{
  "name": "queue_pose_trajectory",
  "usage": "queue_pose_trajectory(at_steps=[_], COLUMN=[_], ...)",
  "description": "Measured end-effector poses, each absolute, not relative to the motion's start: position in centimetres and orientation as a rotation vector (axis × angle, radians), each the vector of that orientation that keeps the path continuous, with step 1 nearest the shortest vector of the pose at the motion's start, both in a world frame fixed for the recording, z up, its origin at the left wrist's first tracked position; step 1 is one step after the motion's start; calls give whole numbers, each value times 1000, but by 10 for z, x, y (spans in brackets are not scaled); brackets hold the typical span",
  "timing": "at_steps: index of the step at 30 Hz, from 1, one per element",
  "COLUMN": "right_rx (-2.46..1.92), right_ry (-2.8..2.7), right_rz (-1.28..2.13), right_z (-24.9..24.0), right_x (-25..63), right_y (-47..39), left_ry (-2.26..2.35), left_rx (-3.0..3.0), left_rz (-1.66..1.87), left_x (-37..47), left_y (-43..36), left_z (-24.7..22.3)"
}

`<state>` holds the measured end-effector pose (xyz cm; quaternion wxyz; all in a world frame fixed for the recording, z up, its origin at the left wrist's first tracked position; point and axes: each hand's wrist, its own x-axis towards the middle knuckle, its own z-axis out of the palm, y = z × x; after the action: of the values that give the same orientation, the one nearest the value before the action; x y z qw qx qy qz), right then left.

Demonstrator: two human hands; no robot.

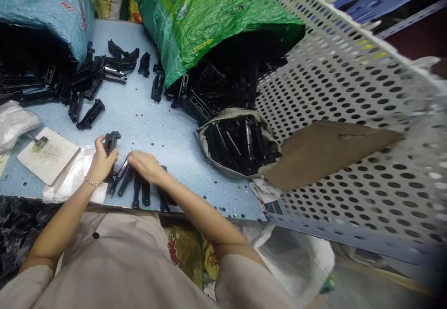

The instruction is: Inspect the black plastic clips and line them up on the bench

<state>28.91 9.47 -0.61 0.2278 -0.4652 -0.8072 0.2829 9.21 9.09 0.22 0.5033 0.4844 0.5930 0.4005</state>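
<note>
My left hand [101,162], with a bracelet at the wrist, is closed round a black plastic part [111,143] held upright near the table's front edge. Just to its right, my right hand [142,164] is closed at the top of a thin dark piece [120,178]; the fingertips are slightly blurred. Several slim black pieces [137,191] lie side by side below and right of that hand. Under my left forearm are clear plastic bags [66,183]. A grey-green cloth bag [228,171] full of black slim pieces stands open to the right.
A blue sack [45,1] and a green sack [209,10] spill black parts [92,113] over the blue table [139,127]. A white board [52,160] with a small metal tool lies left. The perforated panel [335,85] and brown cardboard [324,153] border the right side.
</note>
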Motion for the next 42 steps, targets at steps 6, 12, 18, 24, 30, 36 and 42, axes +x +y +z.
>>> queue_pose_trajectory(at_steps=[6,12,18,24,30,36,42], right_rx=[-1763,-1785,-1536,-1039,-1317,-1090,-1003], right_ry=[-1793,-1703,-1706,-1836,-1678,-1572,-2416], right_rz=[497,487,612,1055,1108,1632,688], right_z=[-6,-18,-24,9,41,33,23], right_x=[328,346,343,319,303,273,275], right_y=[266,322,214,62,94,100,37], left_ry=[1540,1530,1338,950,937,1060,981], left_rx=[1421,1623,1351,671,786,742,567], left_rz=[828,818,1030,1073,941,1052,987], left_x=[104,122,118,138,133,115,104], left_y=[55,24,59,92,64,62,62], left_z=[-38,-56,-27,16,33,28,27])
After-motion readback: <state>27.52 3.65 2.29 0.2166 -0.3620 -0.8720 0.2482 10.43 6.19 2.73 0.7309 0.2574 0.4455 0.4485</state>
